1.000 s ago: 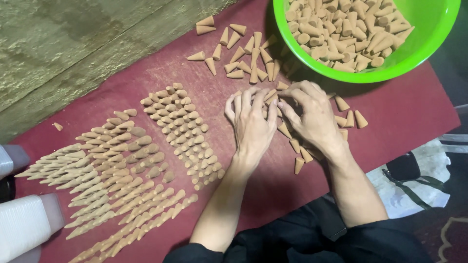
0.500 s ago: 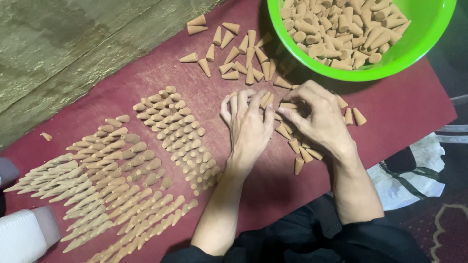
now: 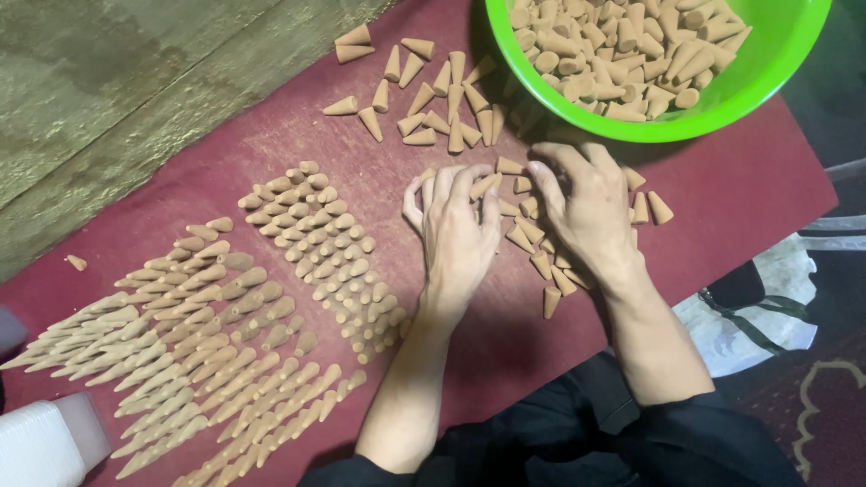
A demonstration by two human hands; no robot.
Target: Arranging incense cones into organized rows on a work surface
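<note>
My left hand [image 3: 460, 230] lies palm down on a dark red board [image 3: 749, 194], its fingers curled over a few tan cones [image 3: 505, 185]. Beside it, my right hand [image 3: 586, 203] rests palm down too, fingertips among the same loose cones. More loose cones [image 3: 433, 95] are scattered just beyond both hands. A bright green bowl [image 3: 776, 72] heaped with cones stands at the far right, close to my right hand. Left of my left hand, upright cones [image 3: 316, 243] stand in tidy rows.
Further rows of upright cones [image 3: 180, 352] fill the board's left part. A single cone [image 3: 77, 262] lies by the left edge. Worn greenish flooring [image 3: 108, 81] borders the board. A white object [image 3: 41, 442] sits bottom left, and patterned cloth [image 3: 776, 307] lies at right.
The view has shifted, so everything sits a little further left in the frame. Both hands stay over the loose cones, with the fingers shuffling slightly.
</note>
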